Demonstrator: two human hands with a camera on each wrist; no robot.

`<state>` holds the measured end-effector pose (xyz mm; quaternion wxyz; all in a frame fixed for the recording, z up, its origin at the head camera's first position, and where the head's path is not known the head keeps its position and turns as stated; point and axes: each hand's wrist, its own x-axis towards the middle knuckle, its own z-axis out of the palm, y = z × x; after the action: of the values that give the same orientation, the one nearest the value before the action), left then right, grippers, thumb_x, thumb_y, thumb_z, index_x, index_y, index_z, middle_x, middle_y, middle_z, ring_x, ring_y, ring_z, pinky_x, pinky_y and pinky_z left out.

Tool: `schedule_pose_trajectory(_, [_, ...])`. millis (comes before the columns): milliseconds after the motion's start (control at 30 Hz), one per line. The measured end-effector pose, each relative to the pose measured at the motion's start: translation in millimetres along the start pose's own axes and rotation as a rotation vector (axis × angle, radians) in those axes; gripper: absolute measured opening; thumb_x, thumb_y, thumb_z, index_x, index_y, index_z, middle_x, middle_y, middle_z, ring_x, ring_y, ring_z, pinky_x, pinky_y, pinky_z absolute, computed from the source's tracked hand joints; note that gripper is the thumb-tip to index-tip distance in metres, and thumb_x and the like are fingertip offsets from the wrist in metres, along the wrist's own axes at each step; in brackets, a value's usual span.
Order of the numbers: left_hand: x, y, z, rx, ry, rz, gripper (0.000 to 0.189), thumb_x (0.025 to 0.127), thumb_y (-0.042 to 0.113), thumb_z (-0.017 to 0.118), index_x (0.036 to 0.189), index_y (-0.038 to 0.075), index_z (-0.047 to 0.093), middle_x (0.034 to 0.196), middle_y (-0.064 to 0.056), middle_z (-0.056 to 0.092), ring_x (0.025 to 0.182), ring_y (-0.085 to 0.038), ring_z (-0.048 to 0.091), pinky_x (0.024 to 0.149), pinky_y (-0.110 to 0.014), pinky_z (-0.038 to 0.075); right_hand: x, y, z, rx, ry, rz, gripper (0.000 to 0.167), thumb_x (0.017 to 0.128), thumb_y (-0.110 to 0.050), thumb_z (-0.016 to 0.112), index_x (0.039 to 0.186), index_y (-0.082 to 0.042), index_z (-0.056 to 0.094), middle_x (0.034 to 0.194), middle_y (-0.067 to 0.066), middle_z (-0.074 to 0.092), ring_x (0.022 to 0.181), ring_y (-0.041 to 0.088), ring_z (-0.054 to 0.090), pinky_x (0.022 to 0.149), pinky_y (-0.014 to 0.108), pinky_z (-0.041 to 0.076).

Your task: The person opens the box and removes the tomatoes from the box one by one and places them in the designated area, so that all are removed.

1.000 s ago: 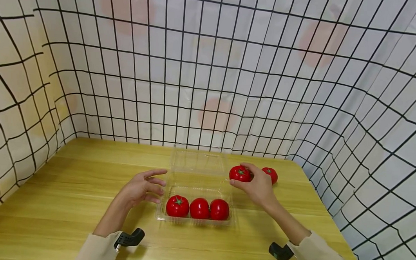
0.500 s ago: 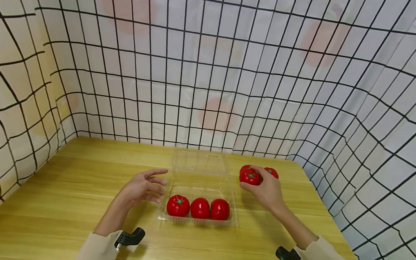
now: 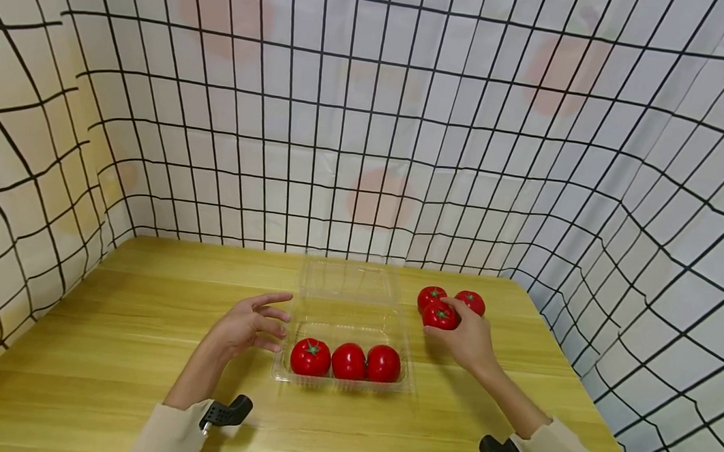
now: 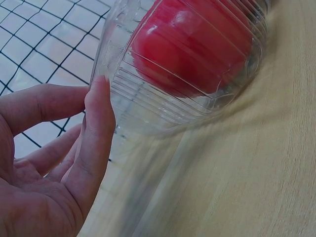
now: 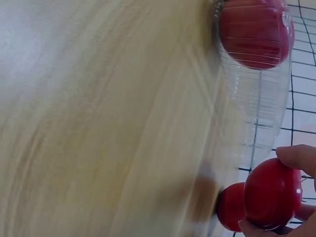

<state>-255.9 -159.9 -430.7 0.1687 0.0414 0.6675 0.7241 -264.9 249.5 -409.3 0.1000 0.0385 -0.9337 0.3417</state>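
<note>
My right hand (image 3: 469, 337) holds a red tomato (image 3: 440, 316) between thumb and fingers, right of the clear plastic clamshell box (image 3: 407, 378). In the right wrist view this tomato (image 5: 272, 195) overlaps another; I cannot tell whether it touches the table. Just behind it stand two more tomatoes, one at the left (image 3: 430, 296) and one at the right (image 3: 472, 301). My left hand (image 3: 243, 325) is at the box's left edge, fingers apart. In the left wrist view its fingertips meet the box's rim (image 4: 111, 69). Three tomatoes (image 3: 310, 357) sit in the box's front row.
The box's lid (image 3: 349, 280) lies folded back toward the rear wall. A yellow wood-grain table (image 3: 129, 323) carries everything. White walls with a black grid (image 3: 317, 148) enclose its back and both sides.
My right hand has moved right and then toward me with the tomato it holds. The tomato behind has come into view. My left hand and the box have stayed put.
</note>
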Motion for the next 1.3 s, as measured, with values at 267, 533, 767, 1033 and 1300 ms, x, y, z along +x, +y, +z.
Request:
schedule_pose_trajectory(267, [-0.3, 0.4, 0.0, -0.006, 0.002, -0.004, 0.073, 0.088, -0.008, 0.065, 0.155, 0.003, 0.038, 0.121, -0.021, 0.060, 0.078, -0.018, 0.068, 0.067, -0.036, 0.065, -0.6, 7.8, 4.5, 0.004, -0.005, 0.042, 0.067, 0.083, -0.029, 0.082, 0.140, -0.005, 0.056, 0.136, 0.026, 0.059, 0.118, 0.045, 0.060, 0.096, 0.060, 0.055])
schedule_pose_trajectory(533, [-0.6, 1.1, 0.6, -0.012, 0.008, -0.009, 0.073, 0.087, -0.009, 0.065, 0.155, 0.002, 0.038, 0.120, -0.021, 0.060, 0.079, -0.019, 0.068, 0.067, -0.036, 0.065, -1.6, 15.0, 7.8, 0.007, -0.005, 0.055, 0.068, 0.083, -0.030, 0.082, 0.140, -0.004, 0.056, 0.137, 0.026, 0.059, 0.120, 0.045, 0.060, 0.097, 0.060, 0.055])
schedule_pose_trajectory(767, [-0.7, 1.3, 0.6, -0.009, 0.006, -0.007, 0.073, 0.087, -0.009, 0.065, 0.155, 0.002, 0.037, 0.119, -0.021, 0.061, 0.079, -0.019, 0.069, 0.068, -0.036, 0.065, -3.2, 19.6, 11.0, 0.014, 0.018, 0.038, 0.066, 0.082, -0.029, 0.083, 0.138, -0.003, 0.057, 0.133, 0.025, 0.062, 0.117, 0.044, 0.062, 0.097, 0.059, 0.055])
schedule_pose_trajectory(1033, [-1.2, 1.1, 0.5, -0.003, 0.008, -0.008, 0.074, 0.087, -0.008, 0.065, 0.155, 0.002, 0.037, 0.119, -0.020, 0.061, 0.078, -0.018, 0.069, 0.068, -0.036, 0.065, -4.9, 25.2, 12.5, 0.017, 0.026, 0.045, 0.065, 0.083, -0.027, 0.083, 0.137, -0.002, 0.057, 0.132, 0.025, 0.063, 0.117, 0.043, 0.062, 0.098, 0.059, 0.054])
schedule_pose_trajectory(1300, [-1.8, 1.7, 0.7, -0.004, 0.003, -0.005, 0.074, 0.087, -0.008, 0.065, 0.155, 0.002, 0.036, 0.119, -0.019, 0.062, 0.078, -0.018, 0.069, 0.067, -0.035, 0.065, -3.3, 29.8, 17.0, 0.000, 0.024, 0.050, 0.065, 0.082, -0.027, 0.083, 0.136, -0.003, 0.058, 0.132, 0.024, 0.063, 0.116, 0.043, 0.062, 0.098, 0.059, 0.054])
